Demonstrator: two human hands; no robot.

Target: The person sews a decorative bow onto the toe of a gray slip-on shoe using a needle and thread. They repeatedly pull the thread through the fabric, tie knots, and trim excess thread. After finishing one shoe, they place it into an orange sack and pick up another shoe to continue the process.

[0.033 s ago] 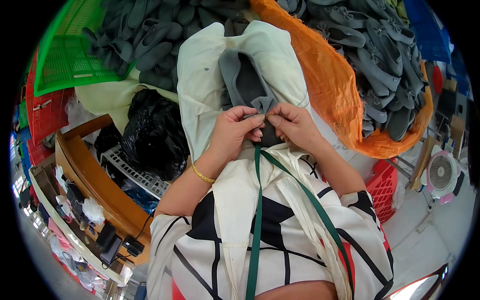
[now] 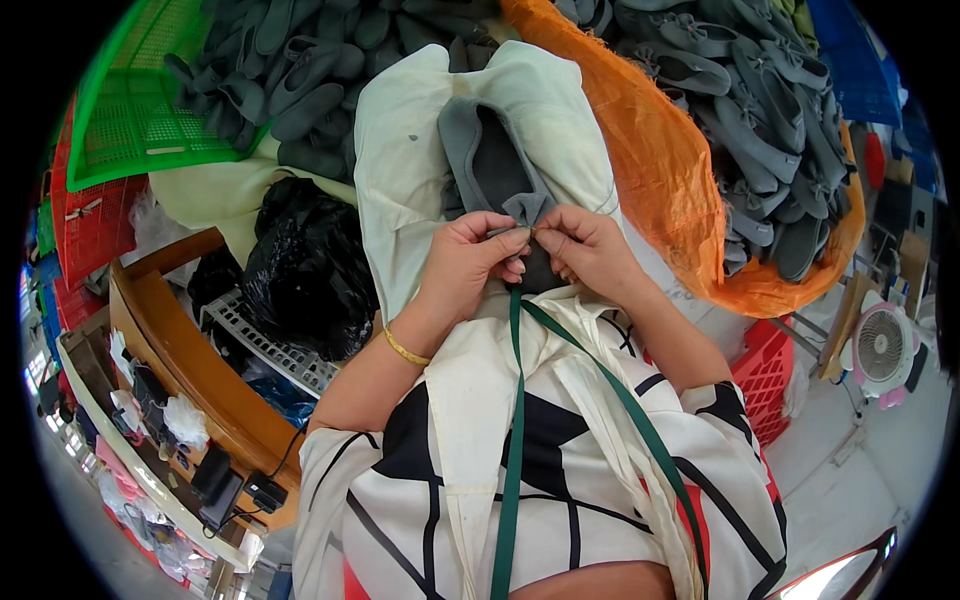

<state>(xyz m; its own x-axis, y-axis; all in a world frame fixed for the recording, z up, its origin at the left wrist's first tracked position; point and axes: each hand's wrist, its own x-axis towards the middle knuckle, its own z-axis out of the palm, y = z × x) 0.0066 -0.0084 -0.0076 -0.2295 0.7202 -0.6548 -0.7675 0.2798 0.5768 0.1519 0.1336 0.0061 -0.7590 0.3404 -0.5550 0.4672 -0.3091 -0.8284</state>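
A grey slip-on shoe (image 2: 460,150) lies on the white cloth (image 2: 395,130) over my lap, its opening facing up and its toe toward me. A small grey bow (image 2: 525,207) sits at the front of the opening. My left hand (image 2: 468,262) is closed in a pinch on the shoe just below the bow. Right beside it, my right hand (image 2: 592,250) pinches with thumb and forefinger at the same spot. What lies between those right fingertips is too small to make out. A thin dark strand curves above the right hand.
Many grey shoes (image 2: 310,110) lie by a green crate (image 2: 150,120) at far left. More fill an orange sack (image 2: 640,140) at right. A black plastic bag (image 2: 310,270) and a wooden piece of furniture (image 2: 200,340) stand left; a fan (image 2: 883,342) stands far right. Green straps (image 2: 512,430) hang over my front.
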